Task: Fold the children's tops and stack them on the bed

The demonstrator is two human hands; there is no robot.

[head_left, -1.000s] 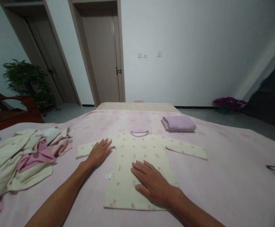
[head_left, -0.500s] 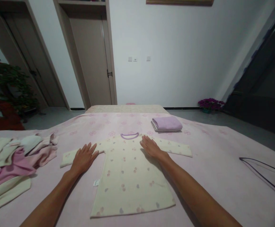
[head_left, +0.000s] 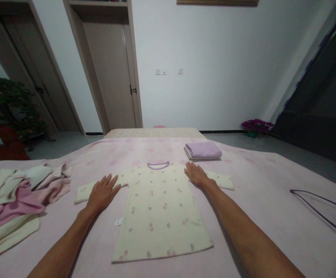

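A cream long-sleeved child's top [head_left: 159, 210] with small flower prints and a lilac collar lies flat, face up, on the pink bedspread [head_left: 260, 216]. My left hand [head_left: 102, 192] rests open and flat on its left sleeve near the shoulder. On the right sleeve, close to the shoulder seam, my right hand [head_left: 197, 174] lies open with its fingers stretched out. Both sleeves are spread sideways. Neither hand holds anything.
A heap of unfolded cream and pink clothes [head_left: 17, 200] lies at the left. A folded lilac garment [head_left: 203, 150] sits beyond the top. A wire hanger [head_left: 321, 210] lies at the right. Doors, a plant [head_left: 10, 104] and flowers [head_left: 256, 126] stand farther back.
My right hand slid from the top's lower body up to the chest and then out onto the right sleeve. My left hand stayed on the left sleeve. The camera tilted up and shifted.
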